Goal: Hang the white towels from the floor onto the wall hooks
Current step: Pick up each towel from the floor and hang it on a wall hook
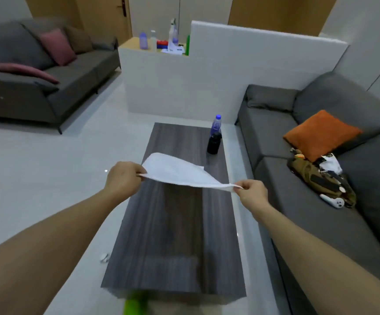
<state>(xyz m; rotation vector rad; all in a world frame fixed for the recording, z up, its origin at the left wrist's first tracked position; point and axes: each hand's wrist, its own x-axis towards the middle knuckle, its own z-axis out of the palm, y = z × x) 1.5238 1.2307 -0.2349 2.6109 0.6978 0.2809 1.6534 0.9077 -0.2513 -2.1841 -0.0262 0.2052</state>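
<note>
Here, white towel (179, 171) stretched over table (175, 235), both hands' fingers (139, 172) pinching corners (no legible writing)

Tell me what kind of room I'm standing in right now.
Most likely a living room or lounge: a grey sofa with pink cushions on the left, another sofa with an orange cushion on the right, and a low wooden coffee table between them.
</note>
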